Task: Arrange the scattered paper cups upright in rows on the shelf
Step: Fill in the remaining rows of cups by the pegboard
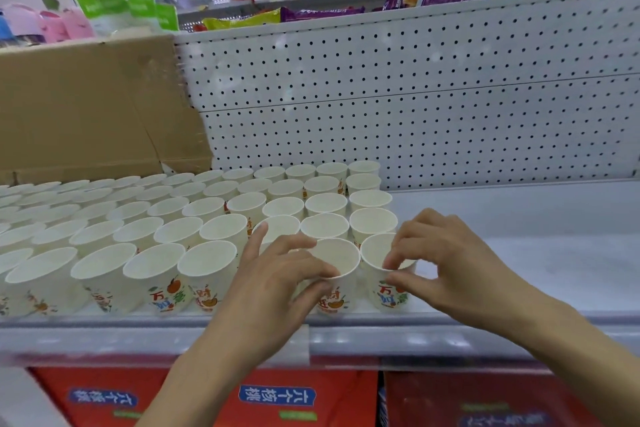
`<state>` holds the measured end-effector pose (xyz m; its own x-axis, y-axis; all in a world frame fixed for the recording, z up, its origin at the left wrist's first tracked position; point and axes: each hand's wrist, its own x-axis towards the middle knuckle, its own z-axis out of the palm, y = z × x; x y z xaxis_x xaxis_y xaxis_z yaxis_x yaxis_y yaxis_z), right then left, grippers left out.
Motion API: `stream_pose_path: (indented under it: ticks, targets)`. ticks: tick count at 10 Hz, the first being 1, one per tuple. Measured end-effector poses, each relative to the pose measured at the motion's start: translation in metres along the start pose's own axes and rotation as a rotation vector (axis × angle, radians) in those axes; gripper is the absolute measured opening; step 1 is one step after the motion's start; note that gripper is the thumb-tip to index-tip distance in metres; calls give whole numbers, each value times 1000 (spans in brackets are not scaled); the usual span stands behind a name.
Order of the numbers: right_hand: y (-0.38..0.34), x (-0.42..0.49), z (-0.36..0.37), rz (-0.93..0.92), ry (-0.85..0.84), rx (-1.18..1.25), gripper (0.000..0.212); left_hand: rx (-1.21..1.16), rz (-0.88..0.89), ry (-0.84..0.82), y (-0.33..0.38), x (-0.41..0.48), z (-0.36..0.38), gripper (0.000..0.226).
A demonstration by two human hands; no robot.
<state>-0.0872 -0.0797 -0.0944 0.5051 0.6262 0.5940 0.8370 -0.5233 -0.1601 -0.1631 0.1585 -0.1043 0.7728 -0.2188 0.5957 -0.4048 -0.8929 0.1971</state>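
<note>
Packing them this tight is where I'd expect trouble. The paper cups stand upright, rim beside rim, in rows running from the far pegboard panel to the near lip of the shelf. They look light enough that a stray knuckle or a dragged forearm could tip one and take its neighbours with it. The near row sits right at the lip, so a tug towards the person might drop a cup off the front onto the red boxes below, and too hard a pinch could dent a soft paper rim. The left hand is held with the wrist low, its thumb against the near wall of the second cup from the right end and its fingertips curled over the rim, so it grips that cup; its forefinger stretches towards the cup behind. The right hand arches over the end cup, thumb outside and fingertips dipped inside, pinching the near rim. Both cups stand side by side at the right end of the near row. A cardboard box stands at the far left.
</note>
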Motion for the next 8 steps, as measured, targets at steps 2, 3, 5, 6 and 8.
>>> stream_pose_path:
  ticks: [2,3,5,6,8]
  targets:
    - [1,1,5,3,-4,0,25,-35,-29,-12,5,4,-2,19]
    - [1,0,4,9,-7,7,26,-55,-34,-43,8,6,-3,17]
    - [-5,-1,2,18,-13,2,29,-73,-52,-61,11,7,-5,21]
    - [-8,-1,1,32,-29,-14,32,-53,-67,-84,14,5,-7,22]
    - [-19,-9,0,77,19,-13,50,76,3,-2,17,-8,-11,55]
